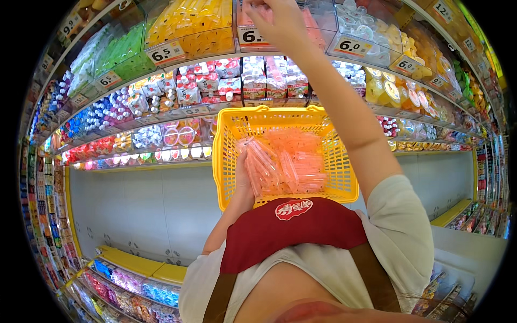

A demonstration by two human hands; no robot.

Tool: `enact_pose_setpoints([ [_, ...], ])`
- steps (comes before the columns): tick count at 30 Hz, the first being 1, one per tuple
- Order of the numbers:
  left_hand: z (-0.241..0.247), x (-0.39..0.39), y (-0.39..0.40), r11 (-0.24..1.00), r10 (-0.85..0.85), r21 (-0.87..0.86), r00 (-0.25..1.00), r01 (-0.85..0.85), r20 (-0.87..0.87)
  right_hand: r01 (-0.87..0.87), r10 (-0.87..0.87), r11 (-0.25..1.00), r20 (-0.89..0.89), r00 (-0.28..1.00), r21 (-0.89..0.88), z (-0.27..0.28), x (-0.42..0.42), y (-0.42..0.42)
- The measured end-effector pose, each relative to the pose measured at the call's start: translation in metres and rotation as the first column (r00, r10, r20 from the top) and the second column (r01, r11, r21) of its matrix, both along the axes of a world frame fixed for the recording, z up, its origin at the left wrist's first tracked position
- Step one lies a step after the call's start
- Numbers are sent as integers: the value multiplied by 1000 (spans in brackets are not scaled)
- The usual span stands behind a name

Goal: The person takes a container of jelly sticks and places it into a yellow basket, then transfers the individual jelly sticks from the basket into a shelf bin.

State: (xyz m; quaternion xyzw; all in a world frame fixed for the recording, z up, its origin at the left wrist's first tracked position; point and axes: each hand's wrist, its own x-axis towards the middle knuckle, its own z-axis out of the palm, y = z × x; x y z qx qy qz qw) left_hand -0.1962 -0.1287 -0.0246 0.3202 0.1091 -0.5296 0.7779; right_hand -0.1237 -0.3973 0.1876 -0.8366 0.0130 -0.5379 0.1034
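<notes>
A yellow plastic shopping basket (349, 177) is in front of my chest, filled with pink stick-shaped packs (311, 161). Inside its left part, my left hand (243, 173) holds a bundle of clear pink sticks (260, 165). My right hand (278, 20) is raised to the upper shelf, over a clear bin holding pink sticks (313, 30). Its fingers are bent and partly cut off by the picture's edge; whether they hold a stick cannot be told. A price card (248, 36) on the bin's front is partly behind that hand.
Clear bins of yellow sticks (194, 20), green sticks (121, 48) and small jelly cups (359, 24) flank the pink bin. Lower shelves hold spouted pouches (254, 78) behind the basket. A pale floor (141, 202) and low yellow-edged candy shelves (133, 260) lie to the left.
</notes>
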Motion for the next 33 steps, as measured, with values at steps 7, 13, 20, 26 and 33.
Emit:
enact_pose_setpoints([
  [7,4,0,-2,998,12,-58,1000,-11,25,8,381,879,-713,588,476,-148,-128,112],
  [13,5,-6,-7,1000,-3,13,999,3,-44,205,555,596,-583,593,777,-179,-169,134],
  [20,-14,0,-5,999,46,6,995,-46,-87,30,421,654,-397,816,756,-115,-142,90],
  [26,-5,0,2,994,46,-93,995,-55,-93,-60,125,888,-114,986,456,-4,-56,6],
  [33,5,1,-2,978,91,-194,995,-80,47,301,-77,890,-537,840,343,2,32,-56],
])
